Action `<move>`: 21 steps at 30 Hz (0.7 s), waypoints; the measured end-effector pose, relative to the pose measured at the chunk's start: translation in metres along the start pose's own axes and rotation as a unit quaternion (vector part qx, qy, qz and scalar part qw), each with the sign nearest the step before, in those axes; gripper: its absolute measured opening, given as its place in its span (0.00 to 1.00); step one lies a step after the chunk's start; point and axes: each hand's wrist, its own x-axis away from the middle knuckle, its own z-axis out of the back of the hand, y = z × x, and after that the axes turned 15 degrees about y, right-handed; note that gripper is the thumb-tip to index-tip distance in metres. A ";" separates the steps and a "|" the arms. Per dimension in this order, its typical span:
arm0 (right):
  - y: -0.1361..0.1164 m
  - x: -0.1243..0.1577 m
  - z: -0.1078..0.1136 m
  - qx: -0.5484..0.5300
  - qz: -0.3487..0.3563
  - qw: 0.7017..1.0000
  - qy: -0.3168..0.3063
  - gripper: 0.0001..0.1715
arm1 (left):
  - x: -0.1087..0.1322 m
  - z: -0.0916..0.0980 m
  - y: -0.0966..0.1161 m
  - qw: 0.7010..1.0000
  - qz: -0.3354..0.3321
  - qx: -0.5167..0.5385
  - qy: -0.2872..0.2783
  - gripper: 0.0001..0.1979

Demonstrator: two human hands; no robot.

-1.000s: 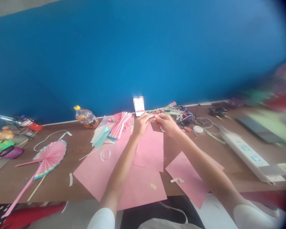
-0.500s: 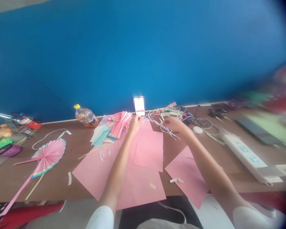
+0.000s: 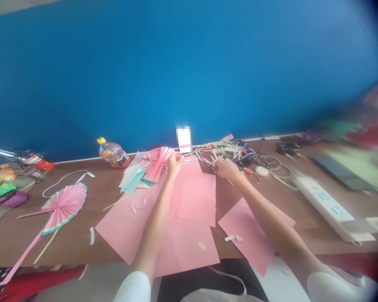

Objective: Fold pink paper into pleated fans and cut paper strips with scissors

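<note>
My left hand point(image 3: 175, 162) is at the right edge of a pleated pink paper point(image 3: 157, 161), just left of a small upright phone point(image 3: 185, 140). Its fingers are curled together; what they hold, if anything, is too small to make out. Over the front of a tangled heap of cut paper strips point(image 3: 228, 147), my right hand point(image 3: 226, 168) has its fingers closed on some strips. Pink sheets point(image 3: 197, 197) lie overlapping beneath and between my forearms, and another pink sheet point(image 3: 248, 230) is under the right one.
A finished-looking pink fan point(image 3: 64, 205) lies at the left, a bottle with yellow cap point(image 3: 113, 154) leans near the wall. Light blue papers point(image 3: 132, 178) sit beside the pleats. At the right are a white round object point(image 3: 261, 171), cables and a power strip point(image 3: 326, 205).
My right hand has moved slightly left and down onto the strips. My left hand has shifted a little left, and its fingers have turned beside the pleated paper.
</note>
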 end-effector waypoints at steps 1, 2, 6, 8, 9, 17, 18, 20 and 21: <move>-0.001 0.001 0.004 0.005 -0.008 1.000 0.010 0.13 | 0.000 0.000 -0.002 1.000 0.007 0.007 -0.006 0.12; -0.002 0.001 0.008 0.007 -0.015 1.000 0.023 0.14 | 0.000 0.000 -0.004 1.000 0.012 0.015 -0.014 0.14; -0.006 0.006 0.028 -0.031 -0.053 0.995 0.078 0.14 | 0.003 0.002 -0.003 0.998 0.015 0.048 -0.046 0.18; -0.007 0.009 0.036 -0.068 -0.054 0.991 0.098 0.11 | 0.006 0.004 0.001 0.998 0.012 0.052 -0.039 0.17; -0.008 0.009 0.040 -0.093 -0.041 0.989 0.108 0.10 | 0.007 0.005 0.004 0.998 0.009 0.046 -0.030 0.15; -0.016 0.015 0.063 -0.348 0.098 0.923 0.133 0.07 | 0.018 0.014 0.076 0.989 -0.124 0.034 -0.077 0.14; -0.018 0.017 0.066 -0.365 0.106 0.917 0.125 0.07 | 0.021 0.015 0.088 0.984 -0.147 0.038 -0.093 0.14; -0.019 0.021 0.071 -0.388 0.121 0.906 0.117 0.07 | 0.026 0.018 0.109 0.971 -0.151 0.067 -0.173 0.16; -0.020 0.022 0.073 -0.393 0.130 0.903 0.117 0.07 | 0.029 0.020 0.117 0.964 -0.147 0.079 -0.207 0.18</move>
